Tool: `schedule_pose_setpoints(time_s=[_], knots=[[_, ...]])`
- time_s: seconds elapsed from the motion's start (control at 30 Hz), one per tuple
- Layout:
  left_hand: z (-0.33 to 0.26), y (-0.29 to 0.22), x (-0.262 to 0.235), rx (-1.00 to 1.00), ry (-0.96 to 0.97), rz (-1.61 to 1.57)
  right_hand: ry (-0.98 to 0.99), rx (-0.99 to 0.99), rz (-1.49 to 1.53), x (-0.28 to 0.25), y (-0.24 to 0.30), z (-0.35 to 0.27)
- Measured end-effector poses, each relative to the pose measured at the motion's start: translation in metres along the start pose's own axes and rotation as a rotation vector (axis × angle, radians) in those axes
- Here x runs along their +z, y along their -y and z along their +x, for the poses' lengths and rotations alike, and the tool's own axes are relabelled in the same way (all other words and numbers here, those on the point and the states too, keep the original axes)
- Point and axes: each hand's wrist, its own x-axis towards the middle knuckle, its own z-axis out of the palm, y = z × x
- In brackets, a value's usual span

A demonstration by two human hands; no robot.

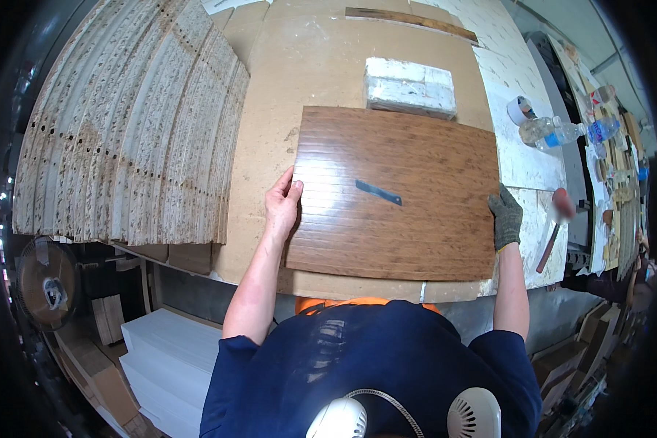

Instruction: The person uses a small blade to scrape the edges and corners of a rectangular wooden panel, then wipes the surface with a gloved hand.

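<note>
A brown wood-grain panel [416, 241] lies in front of me on a cardboard-covered table. My bare left hand [282, 203] grips its left edge, thumb on top and fingers along the side. On the right edge is my right hand [506, 217], in a dark knitted glove, thumb over the panel and the other fingers at its side. A flat blue-grey blade [378, 193] rests on the panel's middle, touched by neither hand. Just beyond the panel's far edge sits a white block [409, 89], scuffed and wrapped-looking.
A tall stack of speckled boards [124, 146] stands at the left. On the right are a red-headed mallet [555, 226], a tape roll [520, 109] and several plastic bottles [562, 135]. A wooden strip [412, 23] lies at the far edge. A fan [47, 285] stands lower left.
</note>
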Motion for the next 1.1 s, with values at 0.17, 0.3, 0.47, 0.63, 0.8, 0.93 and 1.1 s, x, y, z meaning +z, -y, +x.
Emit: schedule_pose_setpoints(time_s=[0.17,0.3,0.47,0.63,0.8,0.93,1.1], knots=[[0.002,-0.009,0.003,-0.001,0.079,0.086,0.038,-0.026,-0.021,-0.007,-0.012,0.011],[0.009,-0.008,0.002,-0.03,0.126,-0.025,0.12,-0.017,0.059,-0.001,-0.001,0.006],[0.011,-0.012,0.005,-0.07,0.155,-0.11,0.149,0.066,0.139,0.002,0.013,0.0],[0.011,-0.015,0.006,-0.099,0.14,-0.067,0.159,0.058,0.184,-0.003,0.001,0.006],[0.009,-0.014,0.004,-0.094,0.135,-0.093,0.138,0.098,0.169,0.004,0.012,0.001],[0.01,-0.019,0.005,-0.093,0.157,-0.072,0.168,0.043,0.15,0.005,0.018,-0.003],[0.0,-0.003,-0.006,-0.001,0.121,-0.076,0.166,-0.019,-0.119,-0.011,0.003,0.0]])
